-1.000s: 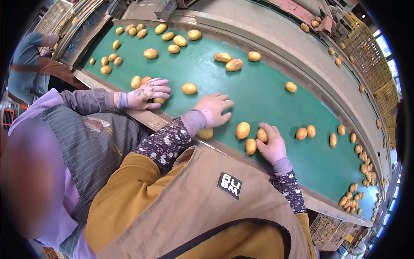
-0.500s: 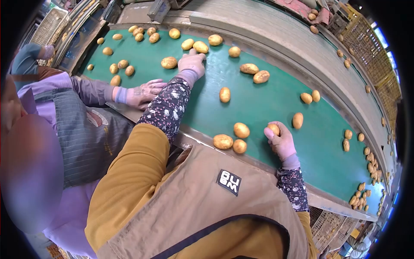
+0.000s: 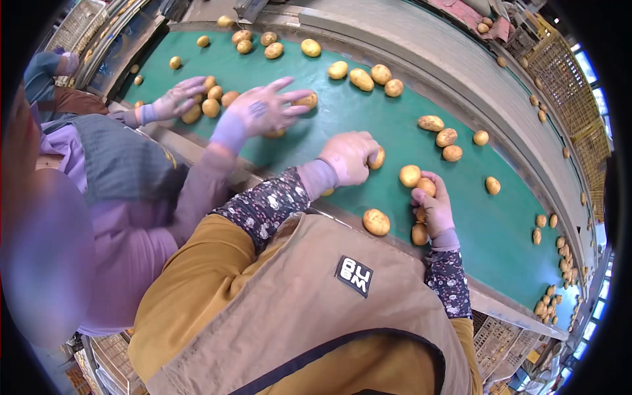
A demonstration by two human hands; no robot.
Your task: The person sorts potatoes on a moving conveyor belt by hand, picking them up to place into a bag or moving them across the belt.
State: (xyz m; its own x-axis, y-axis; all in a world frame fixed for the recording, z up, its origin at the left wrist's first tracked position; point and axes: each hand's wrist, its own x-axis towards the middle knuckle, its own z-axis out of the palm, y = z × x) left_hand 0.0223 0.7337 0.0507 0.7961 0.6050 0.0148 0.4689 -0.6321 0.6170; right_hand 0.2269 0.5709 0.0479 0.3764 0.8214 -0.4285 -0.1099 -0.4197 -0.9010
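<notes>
My left hand (image 3: 350,158), in a pale glove, is curled over the green belt (image 3: 309,148). Its fingers close on a potato (image 3: 377,158), of which only the right side shows. My right hand (image 3: 436,209) grips another potato (image 3: 426,187) between thumb and fingers. Beside that hand lie one potato (image 3: 409,176) touching its upper left and one (image 3: 420,234) below the thumb. A larger potato (image 3: 376,222) rests near the belt's front edge, between my two hands.
To my left, a co-worker's gloved hands (image 3: 263,110) reach over the belt among several potatoes. More potatoes (image 3: 361,79) lie along the far side, and a pile (image 3: 548,306) gathers at the right end. A metal rail (image 3: 395,59) borders the far edge; yellow crates (image 3: 559,69) stand beyond.
My left hand has drawn back toward me and right, now on a potato. My right hand stays nearby, still gripping a potato. The co-worker's hands have spread over the belt; several potatoes have shifted right.
</notes>
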